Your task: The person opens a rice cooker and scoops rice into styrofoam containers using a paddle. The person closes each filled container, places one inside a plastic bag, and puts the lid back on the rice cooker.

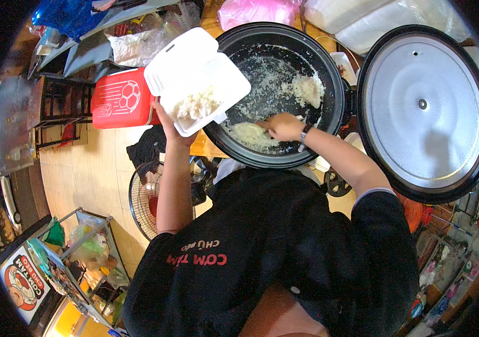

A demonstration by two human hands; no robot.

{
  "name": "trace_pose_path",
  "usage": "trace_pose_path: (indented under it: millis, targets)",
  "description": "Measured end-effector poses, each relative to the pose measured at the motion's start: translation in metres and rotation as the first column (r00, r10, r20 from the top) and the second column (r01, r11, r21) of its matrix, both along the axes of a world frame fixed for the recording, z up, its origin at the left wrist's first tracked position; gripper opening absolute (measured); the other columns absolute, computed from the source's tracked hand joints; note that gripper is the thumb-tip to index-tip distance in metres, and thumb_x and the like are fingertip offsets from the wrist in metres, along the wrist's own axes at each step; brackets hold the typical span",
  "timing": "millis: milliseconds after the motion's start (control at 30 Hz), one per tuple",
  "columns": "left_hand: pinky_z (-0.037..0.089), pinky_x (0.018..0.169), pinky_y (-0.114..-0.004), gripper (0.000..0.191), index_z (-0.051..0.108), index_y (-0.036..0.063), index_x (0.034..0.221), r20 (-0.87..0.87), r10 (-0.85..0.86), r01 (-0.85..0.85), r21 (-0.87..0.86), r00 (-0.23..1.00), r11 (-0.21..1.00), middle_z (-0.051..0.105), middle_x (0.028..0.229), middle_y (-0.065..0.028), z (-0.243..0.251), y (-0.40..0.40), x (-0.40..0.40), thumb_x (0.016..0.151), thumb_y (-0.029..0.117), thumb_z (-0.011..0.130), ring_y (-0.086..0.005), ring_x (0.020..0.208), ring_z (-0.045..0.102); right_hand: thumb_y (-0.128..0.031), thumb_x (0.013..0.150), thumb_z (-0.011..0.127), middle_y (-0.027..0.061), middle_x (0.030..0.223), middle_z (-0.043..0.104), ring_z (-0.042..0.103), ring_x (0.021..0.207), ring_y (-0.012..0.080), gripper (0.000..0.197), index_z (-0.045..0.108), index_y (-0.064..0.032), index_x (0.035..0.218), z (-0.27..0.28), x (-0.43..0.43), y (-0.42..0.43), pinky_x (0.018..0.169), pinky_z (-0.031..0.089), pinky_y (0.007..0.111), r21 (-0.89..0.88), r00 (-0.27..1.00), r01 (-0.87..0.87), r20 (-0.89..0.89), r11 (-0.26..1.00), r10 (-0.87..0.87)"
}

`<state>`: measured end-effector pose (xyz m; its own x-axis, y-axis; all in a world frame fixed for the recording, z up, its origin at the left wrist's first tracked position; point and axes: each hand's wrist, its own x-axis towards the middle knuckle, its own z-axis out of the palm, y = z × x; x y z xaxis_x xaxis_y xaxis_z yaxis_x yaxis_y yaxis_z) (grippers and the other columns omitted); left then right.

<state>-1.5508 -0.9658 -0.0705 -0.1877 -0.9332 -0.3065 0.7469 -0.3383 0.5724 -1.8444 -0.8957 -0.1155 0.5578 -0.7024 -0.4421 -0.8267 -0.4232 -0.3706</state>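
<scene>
My left hand (175, 128) holds a white foam clamshell box (233, 80) by its near side. Its lid stands folded back, and a mound of cooked white rice (197, 104) lies in the base. The box overlaps the left rim of a large black rice cooker pot (212, 141). Inside the pot, my right hand (285, 127) is closed around a handle mostly hidden by the fingers. The pale oval end of what looks like a rice scoop (246, 129) rests among rice by the near wall. Another clump of rice (308, 90) sits at the right; loose grains coat the bottom.
The hinged cooker lid (422, 109) stands open at the right. A red box with a football print (117, 99) is left of the foam box. Pink plastic bags (258, 12) lie behind the pot. A floor fan (147, 198) stands below, to the left.
</scene>
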Motion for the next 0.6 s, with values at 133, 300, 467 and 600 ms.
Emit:
trace_pose_path:
  millis: [133, 300, 467, 600]
  targets:
    - [0.038, 0.098, -0.050, 0.090, 0.025, 0.0097, 0.139, -0.070, 0.009, -0.010, -0.014, 0.998, 1.000, 0.036, 0.138, -0.0140, 0.026, 0.001, -0.012, 0.078, 0.075, 0.031, -0.0338, 0.121, 0.042, -0.019, 0.083, 0.047, 0.0162, 0.071, 0.060, 0.059, 0.067, 0.0330, 0.037, 0.058, -0.0198, 0.118, 0.027, -0.014, 0.027, 0.062, 0.046, 0.045, 0.192, 0.965, 0.185, 0.148, 0.964, -0.214]
    - [0.040, 0.094, -0.051, 0.071, 0.030, 0.0067, 0.136, 0.034, -0.008, 0.006, 0.046, 0.999, 0.999, 0.043, 0.131, -0.0154, 0.041, -0.014, -0.024, 0.087, 0.059, 0.031, -0.0350, 0.117, 0.046, -0.011, 0.084, 0.051, 0.0137, 0.094, 0.065, 0.062, 0.079, 0.0196, 0.037, 0.055, -0.0116, 0.121, 0.023, -0.037, 0.038, 0.073, 0.047, 0.031, 0.422, 0.775, 0.284, 0.428, 0.861, -0.465]
    - [0.039, 0.095, -0.055, 0.079, 0.029, 0.0045, 0.136, 0.127, -0.172, 0.166, 0.055, 0.977, 0.985, 0.041, 0.132, -0.0189, 0.031, -0.017, -0.018, 0.082, 0.061, 0.040, -0.0375, 0.118, 0.045, -0.005, 0.088, 0.050, 0.0059, 0.108, 0.063, 0.056, 0.091, 0.0084, 0.033, 0.052, 0.0023, 0.121, 0.072, -0.045, 0.016, 0.083, 0.045, 0.025, 0.501, 0.528, 0.388, 0.567, 0.774, -0.632]
    - [0.039, 0.094, -0.056, 0.085, 0.027, 0.0028, 0.136, 0.042, -0.271, 0.270, 0.018, 0.962, 0.963, 0.041, 0.132, -0.0218, 0.045, -0.007, -0.029, 0.080, 0.065, 0.039, -0.0402, 0.117, 0.045, -0.009, 0.086, 0.051, 0.0097, 0.089, 0.063, 0.060, 0.075, 0.0172, 0.039, 0.052, -0.0099, 0.124, 0.151, -0.036, -0.019, 0.067, 0.048, 0.029, -0.074, 0.770, 0.460, 0.529, 0.885, -0.356]
